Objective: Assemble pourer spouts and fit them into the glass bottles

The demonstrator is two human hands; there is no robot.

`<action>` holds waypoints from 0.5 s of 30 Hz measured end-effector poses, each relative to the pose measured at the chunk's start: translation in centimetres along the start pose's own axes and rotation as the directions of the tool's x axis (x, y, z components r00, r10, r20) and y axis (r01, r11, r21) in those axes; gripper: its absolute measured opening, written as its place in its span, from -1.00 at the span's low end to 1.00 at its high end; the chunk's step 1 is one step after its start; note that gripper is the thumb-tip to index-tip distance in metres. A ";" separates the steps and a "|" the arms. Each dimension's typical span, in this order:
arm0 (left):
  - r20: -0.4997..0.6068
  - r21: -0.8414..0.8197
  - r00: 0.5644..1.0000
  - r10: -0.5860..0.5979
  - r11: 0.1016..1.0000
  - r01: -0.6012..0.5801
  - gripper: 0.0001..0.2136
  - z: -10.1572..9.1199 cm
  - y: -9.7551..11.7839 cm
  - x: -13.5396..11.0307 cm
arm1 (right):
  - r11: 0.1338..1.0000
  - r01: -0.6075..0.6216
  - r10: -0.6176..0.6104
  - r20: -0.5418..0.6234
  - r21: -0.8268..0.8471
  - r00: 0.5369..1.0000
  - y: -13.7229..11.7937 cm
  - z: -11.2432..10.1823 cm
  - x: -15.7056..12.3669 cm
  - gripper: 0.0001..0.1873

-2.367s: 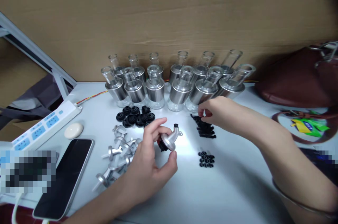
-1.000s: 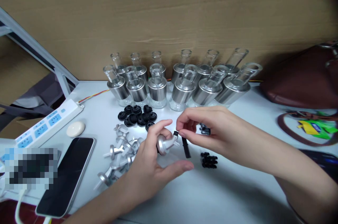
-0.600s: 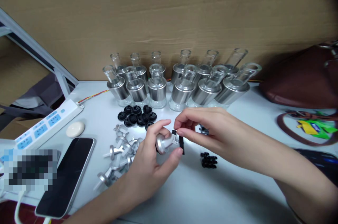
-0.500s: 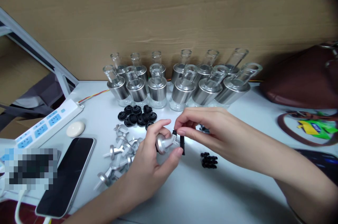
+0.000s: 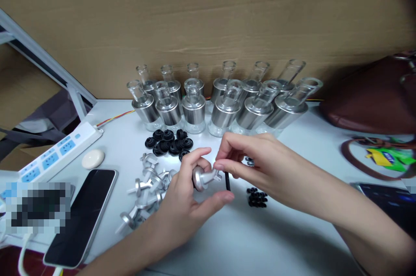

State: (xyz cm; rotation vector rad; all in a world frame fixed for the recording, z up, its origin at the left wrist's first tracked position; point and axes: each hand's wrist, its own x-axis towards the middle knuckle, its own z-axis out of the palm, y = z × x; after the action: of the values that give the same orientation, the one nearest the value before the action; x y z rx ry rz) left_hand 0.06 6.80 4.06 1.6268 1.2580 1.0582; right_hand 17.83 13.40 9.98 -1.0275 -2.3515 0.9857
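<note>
My left hand (image 5: pixel 186 206) grips a small silver metal fitting (image 5: pixel 203 177) with a side spout, held just above the white table (image 5: pixel 260 241). My right hand (image 5: pixel 256 159) pinches a thin black tube (image 5: pixel 227 180) at the fitting's spout; the tube hangs down below my fingertips. A pile of like silver fittings (image 5: pixel 144 191) lies left of my left hand. Black rubber caps (image 5: pixel 169 141) sit behind it. More black tubes (image 5: pixel 250 161) show partly behind my right hand, and small black rings (image 5: pixel 258 197) lie below it.
Several glass bottles with silver collars (image 5: pixel 224 102) stand in two rows against a cardboard wall. A phone (image 5: pixel 82 215), a white oval object (image 5: pixel 92 158) and a power strip (image 5: pixel 55 152) lie at the left. A brown bag (image 5: pixel 370 98) sits at the right.
My right hand left the black tube pile, brought one tube over to the fitting in my left hand, and now holds it at the spout. The left hand tilted the fitting slightly.
</note>
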 end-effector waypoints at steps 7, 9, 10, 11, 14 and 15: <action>-0.013 0.003 0.999 0.031 1.000 -0.031 -0.52 0.1 0.0 0.2 | 0.998 -0.032 0.031 0.005 0.046 0.999 -0.1 0.3 0.1 -0.78; -0.039 0.025 0.997 0.068 0.997 -0.067 -0.52 0.2 -0.1 0.3 | 0.998 -0.047 0.046 0.026 0.046 0.999 -0.2 0.1 0.0 -0.78; -0.050 0.035 0.995 0.085 0.996 -0.084 -0.52 0.2 -0.2 0.3 | 0.997 -0.057 0.055 0.040 0.048 0.998 -0.3 -0.1 0.0 -0.80; -0.054 0.040 0.994 0.099 0.995 -0.097 -0.52 0.2 -0.2 0.3 | 0.996 -0.065 0.062 0.058 0.054 0.996 -0.4 -0.2 0.0 -0.82; -0.028 0.029 0.995 0.095 0.995 -0.094 -0.50 0.2 -0.2 0.3 | 0.989 -0.089 0.074 0.124 0.122 0.990 -0.4 -0.7 -0.2 -0.85; -0.014 0.022 0.997 0.081 0.996 -0.081 -0.49 0.2 -0.2 0.2 | 0.983 -0.104 0.082 0.145 0.153 0.986 -0.4 -0.8 -0.2 -0.85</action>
State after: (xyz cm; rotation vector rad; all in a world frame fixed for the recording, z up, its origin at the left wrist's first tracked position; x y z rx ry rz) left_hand 0.21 7.01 3.87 1.7014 1.2259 1.1116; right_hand 18.22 13.40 10.80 -1.0448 -2.3047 1.2973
